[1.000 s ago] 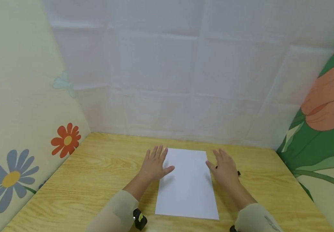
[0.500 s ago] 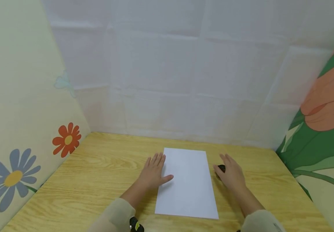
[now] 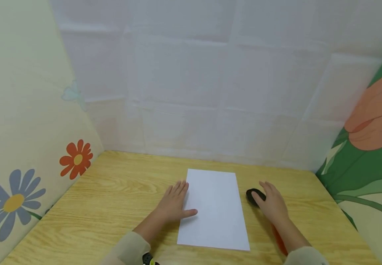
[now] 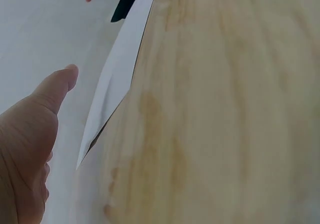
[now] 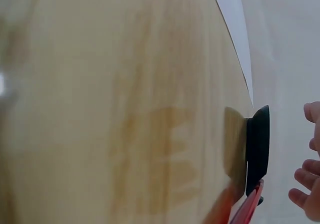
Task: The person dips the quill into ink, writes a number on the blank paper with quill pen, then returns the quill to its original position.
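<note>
A blank sheet of white paper (image 3: pixel 212 213) lies on the wood-grain table. My left hand (image 3: pixel 172 206) is at its left edge, fingers straight and thumb spread over the sheet; whether they touch it I cannot tell. To the right of the paper, my right hand (image 3: pixel 273 204) hovers with loosely bent fingers, holding nothing. Under its thumb side is a tool with a black oval end (image 3: pixel 253 197) and a long red part (image 3: pixel 278 239), partly hidden by the hand and forearm. In the right wrist view this black end (image 5: pixel 257 149) stands apart from the fingertips (image 5: pixel 306 179).
The wood-grain table (image 3: pixel 124 184) reaches back to a creased white cloth (image 3: pixel 191 81). Flower-patterned panels stand at left (image 3: pixel 18 121) and right (image 3: pixel 370 158).
My right hand has moved right and nearer me, away from the paper, uncovering the black-and-red tool. My left hand has slid slightly nearer me along the paper's left edge.
</note>
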The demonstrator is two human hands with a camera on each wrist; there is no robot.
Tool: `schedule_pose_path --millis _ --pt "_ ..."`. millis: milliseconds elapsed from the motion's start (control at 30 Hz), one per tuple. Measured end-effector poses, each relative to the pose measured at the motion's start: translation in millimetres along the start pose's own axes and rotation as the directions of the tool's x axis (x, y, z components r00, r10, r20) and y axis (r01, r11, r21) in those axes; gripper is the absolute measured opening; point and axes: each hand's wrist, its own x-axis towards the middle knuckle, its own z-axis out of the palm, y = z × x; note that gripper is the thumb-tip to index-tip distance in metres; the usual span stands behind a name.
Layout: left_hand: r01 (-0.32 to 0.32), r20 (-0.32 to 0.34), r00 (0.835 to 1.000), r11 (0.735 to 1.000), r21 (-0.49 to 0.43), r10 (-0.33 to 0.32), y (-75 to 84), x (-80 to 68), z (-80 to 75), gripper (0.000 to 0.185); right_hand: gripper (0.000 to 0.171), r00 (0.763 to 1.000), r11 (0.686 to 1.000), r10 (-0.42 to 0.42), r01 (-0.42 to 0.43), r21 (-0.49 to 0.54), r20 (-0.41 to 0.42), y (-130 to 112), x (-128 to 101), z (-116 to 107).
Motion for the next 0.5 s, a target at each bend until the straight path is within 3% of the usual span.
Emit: schedule_pose_path --millis 500 --pt "-0.138 0.048 0.989 0.989 -0.053 0.140 -1.4 -22.4 7.8 0.107 0.065 0.998 0.997 0.049 -0.052 0.063 0.047 18 -8 -7"
